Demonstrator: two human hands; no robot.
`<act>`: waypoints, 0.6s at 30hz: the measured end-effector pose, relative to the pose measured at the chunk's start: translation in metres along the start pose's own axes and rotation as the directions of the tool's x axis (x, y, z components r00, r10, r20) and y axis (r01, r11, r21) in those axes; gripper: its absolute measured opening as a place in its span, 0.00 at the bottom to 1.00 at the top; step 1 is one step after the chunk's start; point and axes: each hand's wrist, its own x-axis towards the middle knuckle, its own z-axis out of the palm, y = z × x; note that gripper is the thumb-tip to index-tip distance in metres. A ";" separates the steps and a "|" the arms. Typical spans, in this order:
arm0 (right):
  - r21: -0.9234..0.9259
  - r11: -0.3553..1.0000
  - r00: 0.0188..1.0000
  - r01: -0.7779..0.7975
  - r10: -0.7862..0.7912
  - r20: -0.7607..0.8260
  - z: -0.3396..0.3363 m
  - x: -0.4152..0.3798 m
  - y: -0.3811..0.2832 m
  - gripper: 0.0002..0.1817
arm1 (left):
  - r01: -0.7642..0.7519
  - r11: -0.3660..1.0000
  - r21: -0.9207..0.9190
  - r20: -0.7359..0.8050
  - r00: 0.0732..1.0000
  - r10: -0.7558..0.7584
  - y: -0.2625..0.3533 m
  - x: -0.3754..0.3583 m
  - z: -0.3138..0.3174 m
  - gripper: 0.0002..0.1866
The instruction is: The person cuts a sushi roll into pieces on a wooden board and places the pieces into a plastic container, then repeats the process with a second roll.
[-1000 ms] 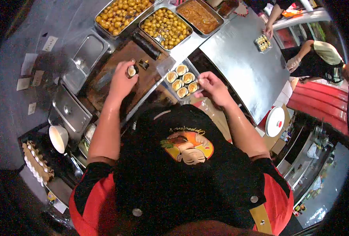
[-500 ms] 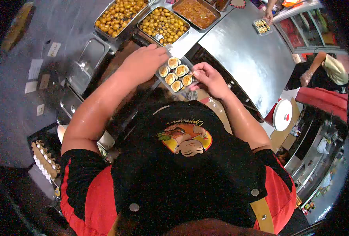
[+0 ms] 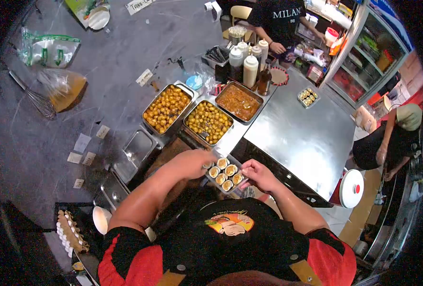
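A clear plastic tray (image 3: 227,174) of sliced seaweed rice rolls is held between my two hands, in front of my apron. My left hand (image 3: 195,165) is closed at the tray's far-left end, its curled fingertips partly blurred beside a roll. At the opposite edge my right hand (image 3: 260,176) pinches the tray between thumb and fingers. The rolls lie in rows with their orange and yellow fillings facing up. Part of the tray's left end is hidden under my left fingers.
Beyond my hands stand pans of small potatoes (image 3: 167,108) and baby potatoes (image 3: 208,122), plus a pan of reddish sauce (image 3: 240,101). Sauce bottles (image 3: 250,71) rise behind. Another roll tray (image 3: 309,97) sits on the steel counter (image 3: 297,138). Two other people stand nearby.
The view has tipped up, bringing the far counter and bottles into sight. Both hands stay at the tray. The other person's hand has left the second roll tray.
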 end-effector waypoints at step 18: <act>0.010 0.999 0.999 -0.045 0.045 -0.023 -0.074 -0.024 -0.015 0.17 | 0.374 0.721 -0.583 -0.536 0.491 -0.687 -0.061 -0.036 0.117 0.16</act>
